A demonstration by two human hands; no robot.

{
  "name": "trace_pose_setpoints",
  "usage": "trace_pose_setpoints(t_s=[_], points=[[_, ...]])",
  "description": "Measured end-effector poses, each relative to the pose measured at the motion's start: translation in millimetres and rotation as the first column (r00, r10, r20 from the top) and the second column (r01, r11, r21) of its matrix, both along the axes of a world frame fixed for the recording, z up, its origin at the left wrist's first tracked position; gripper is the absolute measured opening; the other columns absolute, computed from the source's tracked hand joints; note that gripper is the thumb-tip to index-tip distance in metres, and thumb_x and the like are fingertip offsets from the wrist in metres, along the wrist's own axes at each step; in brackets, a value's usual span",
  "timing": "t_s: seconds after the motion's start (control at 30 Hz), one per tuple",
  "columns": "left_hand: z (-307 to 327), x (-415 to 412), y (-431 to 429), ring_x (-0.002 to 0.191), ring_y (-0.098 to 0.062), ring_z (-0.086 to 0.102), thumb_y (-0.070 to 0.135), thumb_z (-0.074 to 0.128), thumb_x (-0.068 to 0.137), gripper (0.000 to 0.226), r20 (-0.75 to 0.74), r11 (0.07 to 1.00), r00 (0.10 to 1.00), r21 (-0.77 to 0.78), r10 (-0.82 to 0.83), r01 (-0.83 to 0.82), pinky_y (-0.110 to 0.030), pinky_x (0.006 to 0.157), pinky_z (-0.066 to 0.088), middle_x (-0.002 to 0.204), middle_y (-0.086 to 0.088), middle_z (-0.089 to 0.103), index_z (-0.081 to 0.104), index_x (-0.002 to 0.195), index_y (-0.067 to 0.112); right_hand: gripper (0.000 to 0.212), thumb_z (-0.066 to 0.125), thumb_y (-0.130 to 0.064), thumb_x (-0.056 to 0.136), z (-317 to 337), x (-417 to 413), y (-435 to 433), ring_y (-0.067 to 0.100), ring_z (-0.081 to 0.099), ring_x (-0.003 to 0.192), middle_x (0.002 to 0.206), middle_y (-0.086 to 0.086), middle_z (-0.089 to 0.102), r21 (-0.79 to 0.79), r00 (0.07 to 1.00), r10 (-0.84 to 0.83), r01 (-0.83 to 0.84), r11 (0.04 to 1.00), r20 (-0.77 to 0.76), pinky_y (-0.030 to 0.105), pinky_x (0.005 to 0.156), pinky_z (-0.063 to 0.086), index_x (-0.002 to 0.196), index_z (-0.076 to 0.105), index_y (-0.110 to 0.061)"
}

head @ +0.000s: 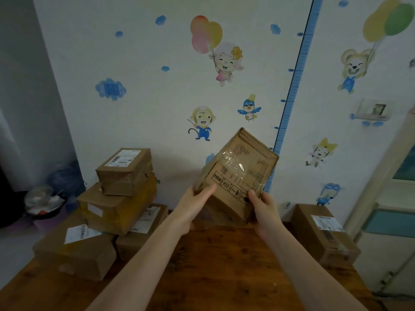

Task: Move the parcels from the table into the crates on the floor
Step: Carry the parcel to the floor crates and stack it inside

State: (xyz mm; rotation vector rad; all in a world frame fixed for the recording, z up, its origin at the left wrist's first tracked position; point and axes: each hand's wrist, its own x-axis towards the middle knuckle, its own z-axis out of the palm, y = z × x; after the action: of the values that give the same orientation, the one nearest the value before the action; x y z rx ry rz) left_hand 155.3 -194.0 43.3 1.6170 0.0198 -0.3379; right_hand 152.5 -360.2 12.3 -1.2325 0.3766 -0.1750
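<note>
I hold a brown cardboard parcel (238, 169) with printed symbols and clear tape, tilted, above the far middle of the wooden table (224, 265). My left hand (193, 207) grips its lower left edge, thumb on the front face. My right hand (265, 209) grips its lower right corner. A stack of several brown parcels (121, 198) stands on the table's left side, the top one (125, 170) bearing a white label. One more labelled parcel (323, 232) lies at the table's right edge. No crates are in view.
The table stands against a wall covered with cartoon stickers and a blue height ruler (292, 97). A dark pan holding a bag (42, 203) sits to the far left. A door frame and cabinet (386, 198) are at the right.
</note>
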Motion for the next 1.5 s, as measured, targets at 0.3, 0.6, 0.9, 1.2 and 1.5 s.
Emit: trace_pose_setpoints(t_s=[0.3, 0.6, 0.9, 1.2, 1.5], points=[[-6, 1, -4, 0.102, -0.024, 0.062, -0.002, 0.048, 0.094, 0.042, -0.015, 0.982, 1.000, -0.189, -0.001, -0.002, -0.041, 0.079, 0.056, 0.114, -0.008, 0.061, 0.044, 0.133, 0.014, 0.038, 0.058, -0.029, 0.093, 5, 12, -17, 0.028, 0.057, 0.103, 0.115, 0.007, 0.058, 0.160, 0.999, -0.046, 0.048, 0.986, -0.019, 0.047, 0.085, 0.050, 0.129, 0.049, -0.018], [0, 3, 5, 0.094, -0.016, 0.063, -0.002, 0.046, 0.096, 0.060, 0.091, 0.996, 0.994, -0.063, -0.055, 0.061, -0.029, 0.073, 0.054, 0.118, -0.007, 0.060, 0.025, 0.148, 0.020, 0.086, 0.036, -0.075, 0.083, -3, 14, -32, 0.041, 0.037, 0.131, 0.145, 0.018, 0.039, 0.426, 0.990, 0.081, -0.024, 0.905, -0.115, 0.064, 0.104, 0.028, 0.145, 0.035, -0.016], [-3, 6, 16, 0.110, -0.019, 0.054, 0.006, 0.052, 0.095, 0.065, 0.163, 0.995, 0.985, 0.090, -0.061, 0.047, -0.038, 0.086, 0.048, 0.140, -0.004, 0.046, 0.022, 0.150, 0.025, 0.040, 0.049, -0.013, 0.096, -7, 11, -43, 0.032, 0.049, 0.122, 0.135, 0.020, 0.049, 0.328, 0.977, -0.143, 0.189, 0.926, -0.159, 0.050, 0.107, 0.036, 0.136, 0.044, -0.009], [-4, 6, 3, 0.097, -0.014, 0.063, 0.036, 0.047, 0.098, 0.030, 0.044, 0.991, 0.992, -0.077, 0.117, -0.113, -0.027, 0.064, 0.052, 0.101, -0.003, 0.069, 0.066, 0.103, 0.014, 0.062, 0.047, -0.055, 0.092, 6, 12, -39, 0.032, 0.055, 0.104, 0.118, 0.014, 0.056, 0.427, 0.992, -0.044, 0.090, 0.900, -0.115, 0.049, 0.083, 0.047, 0.135, 0.045, -0.009], [1, 11, 8, 0.096, -0.019, 0.061, 0.019, 0.054, 0.096, 0.038, 0.071, 0.982, 0.987, -0.129, 0.144, -0.134, -0.034, 0.074, 0.047, 0.106, -0.005, 0.067, 0.053, 0.134, 0.016, 0.051, 0.033, -0.044, 0.096, -5, 7, -54, 0.040, 0.052, 0.104, 0.125, 0.021, 0.053, 0.488, 0.975, 0.015, 0.097, 0.867, -0.222, 0.055, 0.072, 0.047, 0.127, 0.051, -0.008]])
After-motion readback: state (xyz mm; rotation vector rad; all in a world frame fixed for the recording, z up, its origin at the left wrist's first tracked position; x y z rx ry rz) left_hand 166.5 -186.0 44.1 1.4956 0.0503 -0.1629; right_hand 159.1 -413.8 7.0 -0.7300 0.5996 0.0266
